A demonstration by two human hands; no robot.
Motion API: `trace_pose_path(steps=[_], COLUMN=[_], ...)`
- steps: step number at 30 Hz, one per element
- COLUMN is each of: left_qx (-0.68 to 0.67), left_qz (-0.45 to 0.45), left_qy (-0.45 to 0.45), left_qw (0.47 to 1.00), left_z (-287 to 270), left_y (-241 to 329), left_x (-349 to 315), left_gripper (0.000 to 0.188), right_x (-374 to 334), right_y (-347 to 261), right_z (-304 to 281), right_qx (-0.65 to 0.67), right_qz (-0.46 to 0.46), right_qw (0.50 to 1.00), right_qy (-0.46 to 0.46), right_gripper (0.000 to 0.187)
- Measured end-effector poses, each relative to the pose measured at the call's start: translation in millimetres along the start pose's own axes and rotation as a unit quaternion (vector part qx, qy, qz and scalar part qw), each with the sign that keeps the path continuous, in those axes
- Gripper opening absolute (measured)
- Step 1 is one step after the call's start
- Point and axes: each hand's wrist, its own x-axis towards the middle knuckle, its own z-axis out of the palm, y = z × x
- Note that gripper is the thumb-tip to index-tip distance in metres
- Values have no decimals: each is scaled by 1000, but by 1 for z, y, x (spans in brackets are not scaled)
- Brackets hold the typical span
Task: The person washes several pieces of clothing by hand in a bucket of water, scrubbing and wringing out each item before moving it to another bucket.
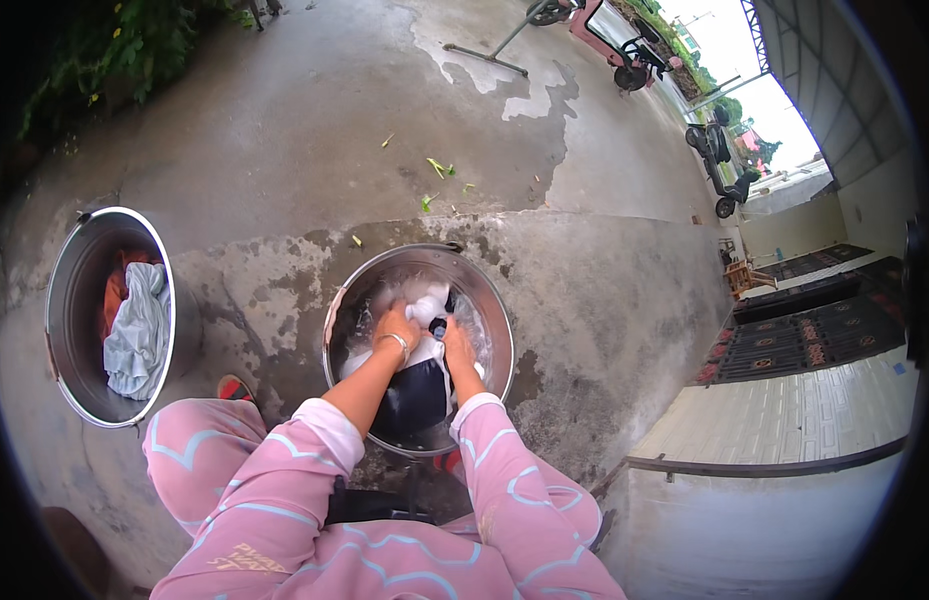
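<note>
Between my legs stands a round metal bucket (497, 330) with sudsy water and wet clothing inside. Both my hands are down in it, gripping a black and white garment (412, 398). My left hand (394, 328), with a bracelet at its wrist, closes on the white cloth. Opposite it, close by, my right hand (458, 347) has its fingers bent around the same wet fabric. The fingertips of both are partly hidden by cloth and foam.
At the left, a second metal bucket (76, 290) holds a pale grey cloth (139, 335) and an orange-red cloth (115, 292). Wet concrete surrounds both, with green leaf scraps (440, 168) ahead. A pink scooter (602, 40) and a black scooter (719, 165) stand farther off.
</note>
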Motion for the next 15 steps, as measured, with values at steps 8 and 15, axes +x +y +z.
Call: trace_pose_path(steps=[8,15], left_qx=[-114,-686], left_qz=[-82,15], left_qy=[-94,-314], left_qw=[986,656], left_z=[21,25], left_y=[3,-18], left_x=[6,36], left_gripper=[63,31], right_x=[-4,-85], right_y=[19,-64], right_z=[-21,-36], right_qx=[175,187], right_qz=[-9,-301], right_qw=[959,923], right_qy=[225,152], right_gripper=[39,29])
